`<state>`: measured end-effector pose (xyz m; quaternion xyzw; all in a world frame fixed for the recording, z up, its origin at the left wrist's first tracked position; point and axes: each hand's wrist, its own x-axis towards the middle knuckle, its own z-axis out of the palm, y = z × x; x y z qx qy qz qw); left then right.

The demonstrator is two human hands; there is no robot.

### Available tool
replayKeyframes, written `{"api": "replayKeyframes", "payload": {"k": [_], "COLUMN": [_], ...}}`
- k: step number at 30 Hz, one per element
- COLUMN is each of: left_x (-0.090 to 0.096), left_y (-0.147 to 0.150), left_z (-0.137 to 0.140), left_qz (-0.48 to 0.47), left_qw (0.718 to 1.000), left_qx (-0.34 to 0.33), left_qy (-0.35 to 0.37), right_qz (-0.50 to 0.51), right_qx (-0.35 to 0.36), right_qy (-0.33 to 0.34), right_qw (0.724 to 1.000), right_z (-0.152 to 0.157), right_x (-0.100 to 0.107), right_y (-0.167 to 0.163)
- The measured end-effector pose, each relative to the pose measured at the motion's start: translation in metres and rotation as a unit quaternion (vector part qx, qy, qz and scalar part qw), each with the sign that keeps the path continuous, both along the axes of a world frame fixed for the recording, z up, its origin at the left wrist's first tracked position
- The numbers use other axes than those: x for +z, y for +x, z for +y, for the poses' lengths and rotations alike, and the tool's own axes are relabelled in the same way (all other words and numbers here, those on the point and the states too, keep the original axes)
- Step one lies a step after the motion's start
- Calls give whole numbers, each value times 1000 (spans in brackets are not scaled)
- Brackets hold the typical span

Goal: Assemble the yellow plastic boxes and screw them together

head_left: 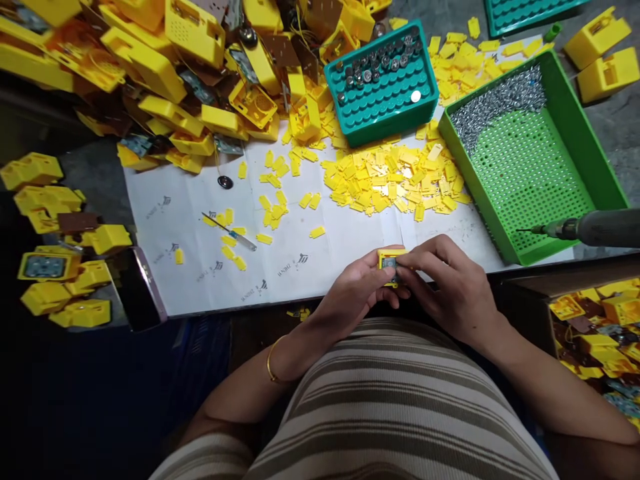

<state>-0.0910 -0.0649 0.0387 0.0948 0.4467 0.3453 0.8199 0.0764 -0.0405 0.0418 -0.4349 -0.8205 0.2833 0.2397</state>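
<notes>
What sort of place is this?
Likely a workshop or small factory station for plastic devices; assembly or repair, can't tell which. Signs: heaped yellow housings, a green basket holding many small metal parts, and what looks like a powered driver.

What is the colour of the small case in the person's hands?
The small case is yellow, with grey inside; it shows in the head view.
</notes>
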Motion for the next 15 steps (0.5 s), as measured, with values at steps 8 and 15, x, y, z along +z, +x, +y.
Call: {"api": "replayKeyframes", "payload": {"k": [8,15], "left_x": [-11,-16], "left_y": [7,15], "left_z": [-2,-3], "left_qz": [100,177], "left_qw": [992,977], "left_qx": [-6,14], "left_qy": [78,117], "right_qz": [-23,-1], "right_qx": [-16,-42], "right_qy": [40,-4], "right_qw": [999,999], "right_z": [-1,-2], "right_x": [-5,-14], "right_y": [-2,-3]}}
